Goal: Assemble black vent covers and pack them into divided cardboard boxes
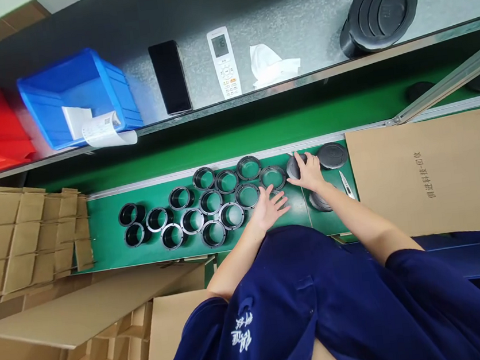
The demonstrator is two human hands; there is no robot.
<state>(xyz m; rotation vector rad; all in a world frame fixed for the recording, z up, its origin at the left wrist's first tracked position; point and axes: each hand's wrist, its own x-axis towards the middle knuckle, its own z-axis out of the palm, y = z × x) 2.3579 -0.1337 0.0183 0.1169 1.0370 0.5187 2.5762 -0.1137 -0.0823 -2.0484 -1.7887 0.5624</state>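
Note:
My right hand point(310, 173) is closed on a black round lid point(293, 168), with thumb and fingers at its edge. Another black lid point(332, 155) lies just beyond that hand, and a dark lid stack point(320, 202) shows partly under my right forearm. Fingers spread, my left hand point(270, 209) hovers or rests over a black ring point(280, 197) that it partly hides; whether they touch I cannot tell. Several black cylindrical rings point(211, 202) stand on the green mat to the left, the nearest being a ring point(247, 196) beside my left fingers.
A utility knife point(346, 184) lies right of the lids, beside a flat cardboard sheet point(431, 181). Cardboard dividers point(25, 239) stand at the left. The raised shelf holds a blue bin point(69, 89), phone point(170, 77), remote point(224, 62), tissue point(272, 63) and black lids point(383, 10).

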